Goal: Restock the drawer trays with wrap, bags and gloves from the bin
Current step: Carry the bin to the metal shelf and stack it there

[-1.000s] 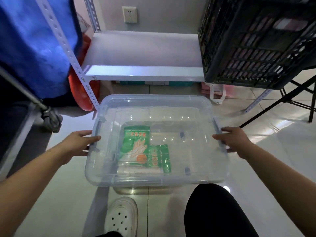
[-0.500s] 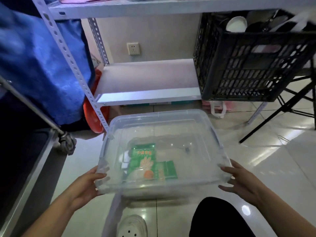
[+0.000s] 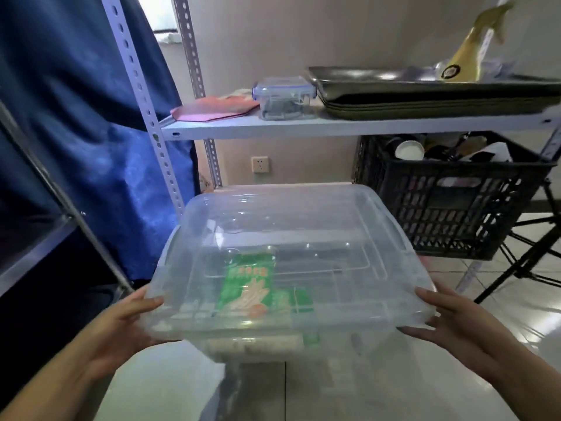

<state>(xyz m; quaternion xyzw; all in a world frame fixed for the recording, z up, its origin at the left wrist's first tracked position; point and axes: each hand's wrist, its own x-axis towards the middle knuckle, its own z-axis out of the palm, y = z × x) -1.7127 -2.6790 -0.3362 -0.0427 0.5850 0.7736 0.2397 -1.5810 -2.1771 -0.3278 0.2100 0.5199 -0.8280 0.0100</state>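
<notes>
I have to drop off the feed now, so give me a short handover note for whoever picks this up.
Left hand and right hand grip the clear bin by its sides, held off the floor in front of the metal shelf.
Inside lie a green glove pack and a smaller green pack beside it.
Done: bin in hand.
Left: no drawer trays in view; carry the bin there and restock.

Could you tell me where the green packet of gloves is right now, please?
The green glove packet lies inside the clear lidded bin, toward its near left, held between the left hand and right hand below the shelf.
</notes>
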